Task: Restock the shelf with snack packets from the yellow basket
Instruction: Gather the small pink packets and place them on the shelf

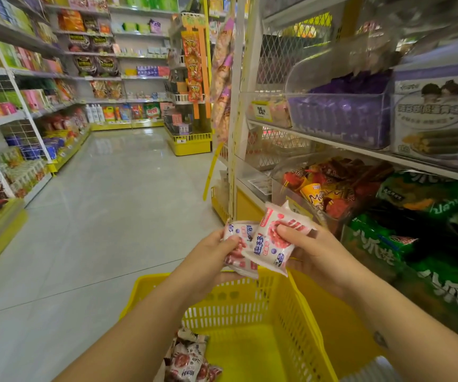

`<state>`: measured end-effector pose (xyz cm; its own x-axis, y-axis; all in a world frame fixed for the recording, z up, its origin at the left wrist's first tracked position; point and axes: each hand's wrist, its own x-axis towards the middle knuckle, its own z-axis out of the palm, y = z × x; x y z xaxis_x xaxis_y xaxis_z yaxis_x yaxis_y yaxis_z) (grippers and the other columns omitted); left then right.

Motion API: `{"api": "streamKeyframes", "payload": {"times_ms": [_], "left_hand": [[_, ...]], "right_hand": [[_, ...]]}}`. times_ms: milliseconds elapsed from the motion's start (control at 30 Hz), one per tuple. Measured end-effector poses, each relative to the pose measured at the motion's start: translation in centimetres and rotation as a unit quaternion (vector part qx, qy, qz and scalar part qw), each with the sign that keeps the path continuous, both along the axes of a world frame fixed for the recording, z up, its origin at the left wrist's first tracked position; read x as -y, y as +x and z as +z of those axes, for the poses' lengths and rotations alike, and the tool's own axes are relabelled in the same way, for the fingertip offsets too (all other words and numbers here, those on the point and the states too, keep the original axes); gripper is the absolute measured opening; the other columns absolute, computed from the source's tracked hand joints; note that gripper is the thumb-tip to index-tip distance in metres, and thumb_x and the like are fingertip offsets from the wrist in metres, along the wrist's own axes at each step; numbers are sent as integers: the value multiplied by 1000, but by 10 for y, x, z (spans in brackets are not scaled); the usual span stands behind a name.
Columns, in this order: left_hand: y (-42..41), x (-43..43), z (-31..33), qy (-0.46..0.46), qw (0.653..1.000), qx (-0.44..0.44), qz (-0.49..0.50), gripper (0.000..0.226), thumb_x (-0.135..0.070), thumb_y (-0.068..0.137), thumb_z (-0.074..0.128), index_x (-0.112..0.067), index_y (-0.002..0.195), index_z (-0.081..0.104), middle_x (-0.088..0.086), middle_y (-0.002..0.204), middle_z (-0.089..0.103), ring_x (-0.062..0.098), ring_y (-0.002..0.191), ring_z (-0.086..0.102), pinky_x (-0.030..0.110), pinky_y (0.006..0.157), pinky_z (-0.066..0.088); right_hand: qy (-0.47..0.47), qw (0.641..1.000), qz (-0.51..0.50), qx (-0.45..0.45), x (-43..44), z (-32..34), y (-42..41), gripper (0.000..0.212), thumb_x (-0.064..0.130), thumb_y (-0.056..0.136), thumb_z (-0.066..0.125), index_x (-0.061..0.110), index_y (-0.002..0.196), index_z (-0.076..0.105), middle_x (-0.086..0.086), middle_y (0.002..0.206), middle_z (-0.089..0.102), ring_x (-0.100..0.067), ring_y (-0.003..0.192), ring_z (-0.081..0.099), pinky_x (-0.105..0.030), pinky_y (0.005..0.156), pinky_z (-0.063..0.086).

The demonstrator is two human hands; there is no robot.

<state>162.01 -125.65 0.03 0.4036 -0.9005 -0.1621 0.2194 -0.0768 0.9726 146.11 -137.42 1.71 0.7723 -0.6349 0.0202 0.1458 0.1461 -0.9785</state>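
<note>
Yellow basket [299, 299] mostly emptied, snack packets in both hands

Close together just above the basket's far rim, the left hand [214, 252] grips the lower packet [240, 230] and the right hand [307, 249] pinches the upper packet [266, 252], beside the shelf [332, 144]. Neither is shelved yet. A small pile of packets [192, 359] lies in the basket's near corner, so restocking looks well along but unfinished.

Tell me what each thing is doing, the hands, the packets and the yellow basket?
Left hand, holds one white-and-red packet.
Right hand, pinches a second packet, which overlaps the first.
Yellow basket, below both hands, mostly bare inside.
Basket packets, heaped in its near left corner.
</note>
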Motion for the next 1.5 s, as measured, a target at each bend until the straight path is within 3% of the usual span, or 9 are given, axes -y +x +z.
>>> {"api": "streamKeyframes", "payload": {"times_ms": [133,367,533,667,800,1033,1233,1367,1500], "left_hand": [[-13,-3,1,-42,997,35,-58,43,-47,88,58,-22,124,56,4,111,72,22,102,69,36,78,57],[-14,-3,2,-51,997,36,44,69,-35,63,79,-17,124,54,8,110,71,24,95,71,43,77,59],[8,-7,5,-19,988,72,134,57,-20,77,78,-14,127,52,10,111,69,25,92,71,42,74,60],[2,-5,2,-21,991,66,115,60,-37,74,74,-14,126,54,9,110,70,24,93,71,44,80,59],[-6,-3,5,-39,992,26,114,44,-41,93,54,-17,130,53,10,115,69,26,103,68,50,90,54],[-10,2,5,-59,986,105,119,43,-32,91,61,-21,132,49,4,112,69,19,92,71,39,76,60],[-9,-3,5,-67,972,218,56,61,-23,84,72,-25,138,43,-11,105,70,4,87,70,16,64,53],[-11,-5,5,-63,975,211,28,56,-22,84,73,-21,133,47,-7,103,72,9,89,71,19,65,55],[-16,-4,9,-49,991,118,49,45,-33,90,63,-22,130,46,3,108,71,20,90,72,40,75,59]], "right_hand": [[-33,998,-46,13,-19,-2,8,23,13,78,72,17,101,71,-9,94,75,-20,81,72,-29,63,57],[-69,995,-67,-31,-22,5,5,21,37,86,65,22,100,70,-8,91,75,-21,83,72,-25,62,56],[-204,949,-233,-53,0,19,-16,15,34,89,63,22,94,72,4,80,72,-15,76,66,-32,67,53],[-341,927,-154,-1,-23,13,-2,36,6,84,69,32,109,66,15,108,65,14,91,59,-6,74,44],[-331,941,-64,-18,-32,-3,10,28,23,87,66,30,114,66,28,132,43,27,116,36,2,87,35],[-258,955,-143,-34,-25,5,9,74,7,78,76,40,134,40,11,136,43,-8,116,57,-38,93,53],[-277,952,-60,-112,-19,15,-3,45,11,66,86,15,101,59,-3,91,71,-15,76,70,-29,70,58],[-265,954,-22,-138,-18,14,-6,52,17,64,88,2,97,51,-12,88,72,-22,73,69,-38,67,56],[-244,960,1,-139,-16,15,-8,59,23,64,87,23,112,53,-2,91,74,-15,78,72,-26,66,57]]}}
